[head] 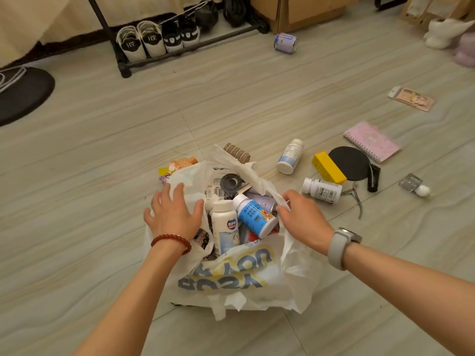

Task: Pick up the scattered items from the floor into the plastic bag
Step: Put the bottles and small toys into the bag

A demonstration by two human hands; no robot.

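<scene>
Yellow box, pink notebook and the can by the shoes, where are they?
Yellow rectangular box (328,167), head view, on its top face.
Pink spiral-bound notebook (371,141), head view, middle of cover.
Blue-and-white metal can (285,42), head view, on its side.

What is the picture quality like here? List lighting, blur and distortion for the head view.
Head view: soft, even indoor light with only faint shadows under the plastic bag; no strong glare on the floor. Wide-angle lens bends the floor lines and stretches the forearms at the bottom corners. Centre is sharp: bottle labels in the bag read clearly; the can and plush toy at the far edge look softer.
</scene>
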